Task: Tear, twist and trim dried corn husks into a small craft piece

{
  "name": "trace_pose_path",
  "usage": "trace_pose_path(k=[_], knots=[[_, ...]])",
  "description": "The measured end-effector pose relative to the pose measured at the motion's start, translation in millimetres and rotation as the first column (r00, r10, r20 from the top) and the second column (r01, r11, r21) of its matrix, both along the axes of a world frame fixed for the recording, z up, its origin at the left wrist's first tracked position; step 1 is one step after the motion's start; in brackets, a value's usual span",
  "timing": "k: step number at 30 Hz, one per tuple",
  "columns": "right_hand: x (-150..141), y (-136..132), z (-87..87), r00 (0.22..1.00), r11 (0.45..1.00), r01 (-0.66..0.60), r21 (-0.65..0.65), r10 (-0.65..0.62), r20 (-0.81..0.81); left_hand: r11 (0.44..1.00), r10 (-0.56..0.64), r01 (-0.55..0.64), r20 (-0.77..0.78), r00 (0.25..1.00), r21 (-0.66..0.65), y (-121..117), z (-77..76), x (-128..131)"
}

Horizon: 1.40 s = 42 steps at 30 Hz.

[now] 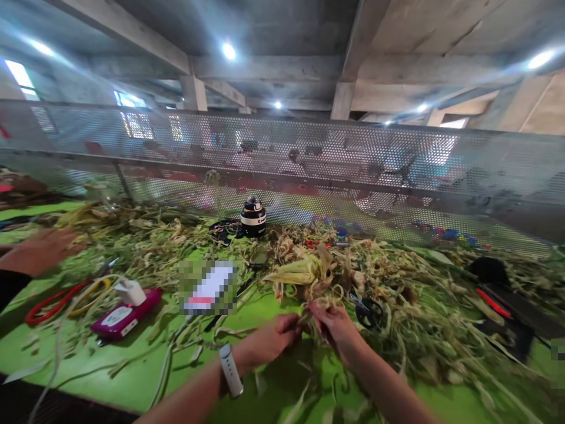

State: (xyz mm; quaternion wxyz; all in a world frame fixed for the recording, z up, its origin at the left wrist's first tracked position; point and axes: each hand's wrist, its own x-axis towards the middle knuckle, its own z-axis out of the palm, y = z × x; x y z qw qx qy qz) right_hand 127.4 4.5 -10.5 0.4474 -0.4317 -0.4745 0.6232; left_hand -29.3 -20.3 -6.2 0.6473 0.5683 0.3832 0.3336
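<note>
My left hand (271, 338), with a white watch band (231, 370) at the wrist, is closed in a pinch. Close beside it, my right hand (333, 330) pinches too. Between the fingertips of both runs a pale dried husk strip (305, 321), partly hidden by the fingers. Just beyond them lies a yellow-green bundle of corn husk (298, 271). Scissors with black handles (369, 312) rest to the right of my right hand, half among loose dry husk strips (410, 294).
A phone (210, 287), a purple power strip (126, 315) with a white charger (130, 292), and red-handled scissors (50, 303) lie left on the green table (101, 374). Behind stand a black jar (253, 219) and a perforated metal screen (282, 153). Another person's hand (44, 252) reaches in at left.
</note>
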Motion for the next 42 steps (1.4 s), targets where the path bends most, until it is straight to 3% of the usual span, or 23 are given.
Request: trace_pose_path(k=[3,6,10,15,20,24,27,30,32,35,38,42], knots=[[12,9,5.8,0.983,0.989,0.080,-0.123,-0.099,-0.157,0.998,-0.060,0.056,-0.144,0.988,-0.033,-3,1.5,-13],[24,18,13.0,0.962,0.970,0.124,-0.209,-0.169,-0.213,0.992,-0.066,0.051,-0.134,0.989,-0.115,-3,4.0,-27],[31,23,20.4,0.954,0.974,0.135,-0.184,-0.178,-0.241,0.986,-0.039,0.033,-0.037,0.999,-0.165,1,7.7,-42],[40,27,29.9,0.945,0.961,0.214,-0.173,-0.249,-0.215,0.986,-0.053,0.043,-0.060,0.997,-0.159,5,7.3,-53],[39,41,37.7,0.970,0.970,0.242,0.036,-0.242,-0.020,0.985,0.076,-0.091,-0.104,0.992,-0.147,11,2.9,-55],[20,61,33.8,0.944,0.941,0.107,0.320,-0.197,0.263,0.988,0.126,-0.139,-0.165,0.978,-0.071,16,1.7,-54],[6,74,25.8,0.844,0.845,-0.067,0.530,-0.235,0.482,0.991,0.098,-0.114,-0.205,0.974,-0.068,17,2.2,-53],[-1,80,20.0,0.667,0.776,-0.228,0.588,-0.316,0.675,0.998,0.045,-0.055,-0.242,0.969,-0.035,18,-0.6,-51],[-3,81,20.0,0.508,0.779,-0.291,0.555,-0.365,0.780,1.000,-0.005,0.002,-0.259,0.966,-0.013,20,-4.9,-48],[-3,83,24.6,0.326,0.803,-0.268,0.532,-0.444,0.835,0.999,0.012,-0.001,-0.313,0.950,0.036,24,-11.4,-44],[-1,87,29.4,0.259,0.818,-0.210,0.536,-0.482,0.837,0.990,0.057,-0.002,-0.393,0.918,0.140,27,-14.0,-41],[5,87,28.4,0.264,0.809,-0.251,0.532,-0.472,0.841,0.976,0.091,0.005,-0.431,0.898,0.216,25,-14.7,-38]])
